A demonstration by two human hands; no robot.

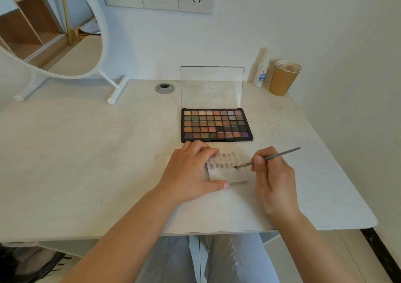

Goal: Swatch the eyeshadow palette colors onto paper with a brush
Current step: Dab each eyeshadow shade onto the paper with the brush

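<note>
The left part of the small white paper [230, 174] is hidden under the left hand [191, 170], and the faint swatches on it — three short rows of smudged marks — are too pale to name by colour. That hand lies palm down at about 6 o'clock from the eyeshadow palette [216, 124], fingers curled loosely over the sheet's upper edge and thumb stretched along its lower edge, pressing it flat rather than gripping it. The right hand [272, 174], at 3 o'clock from the paper, pinches a thin grey brush [269, 158] like a pencil; its dark tip touches the right end of the lowest row, while the handle slants up toward 2 o'clock. The palette sits just beyond the paper, a black rectangular tray of small square pans in browns, pinks, greens and purples, its clear lid standing upright. At 1 o'clock from it stand a brown paper cup [282, 79] and a small white bottle [261, 74] with an unreadable label. A round white-framed mirror [65, 33] — cut off at the left edge — stands at 10 o'clock on the pale matte desk [86, 152].
</note>
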